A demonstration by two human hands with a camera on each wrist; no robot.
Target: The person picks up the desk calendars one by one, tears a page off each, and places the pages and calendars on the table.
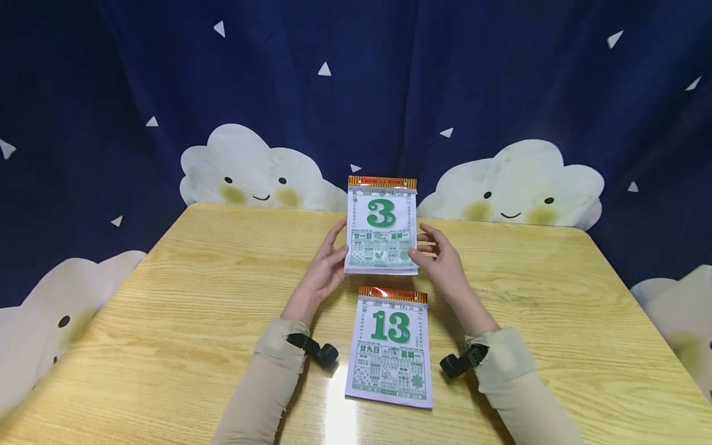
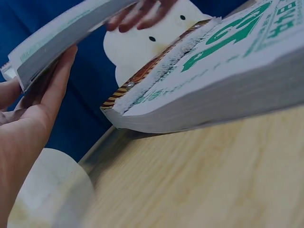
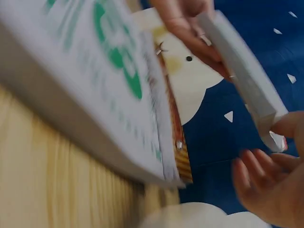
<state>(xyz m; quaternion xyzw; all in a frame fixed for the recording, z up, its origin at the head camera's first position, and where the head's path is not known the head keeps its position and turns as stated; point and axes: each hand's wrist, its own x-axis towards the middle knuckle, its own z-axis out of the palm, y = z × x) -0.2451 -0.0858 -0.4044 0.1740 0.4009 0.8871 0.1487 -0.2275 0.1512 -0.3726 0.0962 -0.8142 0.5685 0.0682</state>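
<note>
Taking the lower calendar as the clock's centre, the left hand (image 1: 328,266) sits at eleven o'clock, curled in a firm pinch on the raised calendar (image 1: 381,225), thumb in front and fingers behind its eight o'clock edge. That raised calendar is at twelve o'clock, held clear of the table (image 1: 222,296), with a green 3 on its top leaf. Beneath it, the lower calendar (image 1: 389,352) lies flat and untouched, showing 13, a ragged paper strip (image 2: 166,66) under its header. At one o'clock the right hand (image 1: 442,262) is mostly open: its thumb rests at the raised calendar's four o'clock corner, while the other fingers stand apart and loosely bent. The handling looks partway along: one calendar is up in hand, but setting it down is not yet done, and its 3 leaf remains attached. No loose leaf shows; whether the lower calendar is finished with, I cannot tell.
</note>
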